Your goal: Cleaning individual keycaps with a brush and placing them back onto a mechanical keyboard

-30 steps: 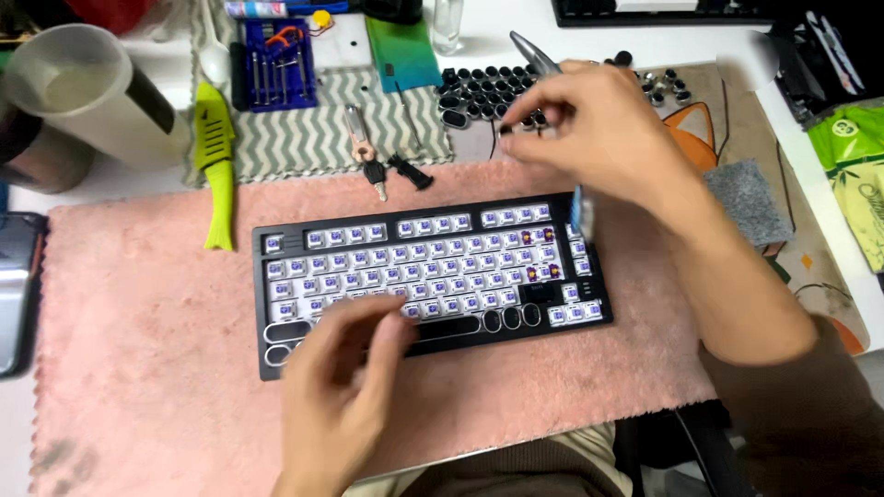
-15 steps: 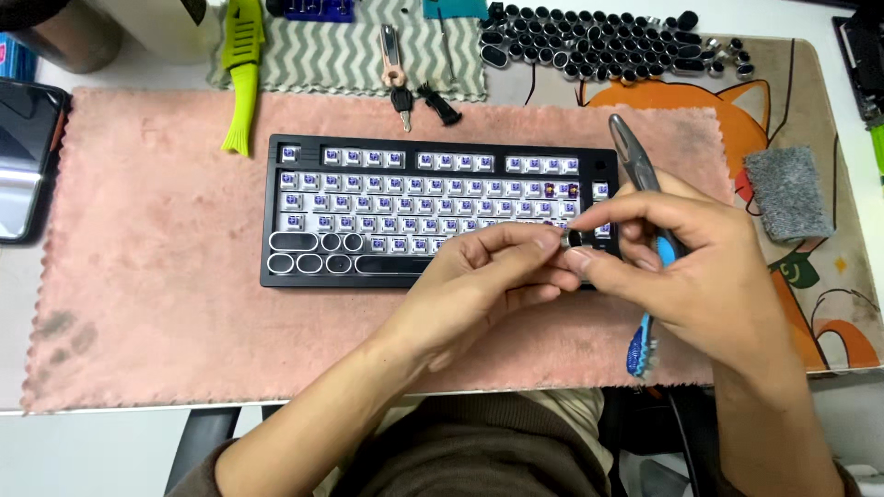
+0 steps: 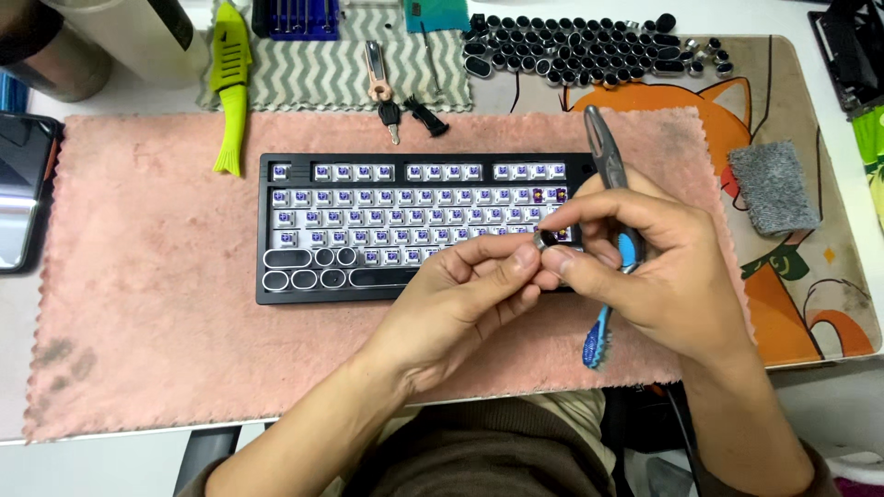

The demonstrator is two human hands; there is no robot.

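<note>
Seen from the head camera, looking straight down, both hands meet just above the lower right corner of a black mechanical keyboard with its keycaps stripped off, white-and-purple switches bare (image 3: 414,225). The left hand (image 3: 451,308) comes up from below, its thumb and forefinger pinched together on a small dark keycap (image 3: 545,241), which sits at the fingertips right over the board's right edge; holding it there keeps the piece close to where the open switches wait. The right hand (image 3: 658,276) is closed too: its thumb and forefinger press on the same small keycap from the other side, while the remaining fingers wrap a slim grey-and-blue keycap puller tool (image 3: 610,216), whose grey tip sticks up past the knuckles and whose blue end pokes out below the palm, parked in the grip so the fingertips stay free. The keyboard lies on a pink fuzzy cloth mat (image 3: 138,304), likely to cushion it and stop small parts rolling. Beyond the mat, on the white bench (image 3: 110,460), a cluster of loose black keycaps (image 3: 589,51) is heaped at the far edge within easy reach. A bright green fish-shaped toy (image 3: 230,92) lies on a grey zigzag cloth (image 3: 313,78), beside a pair of small keys (image 3: 391,115). To the right, a grey scrubbing pad (image 3: 773,184) rests on an orange fox-print desk mat (image 3: 810,285), and a dark phone (image 3: 23,189) lies at the left edge.
</note>
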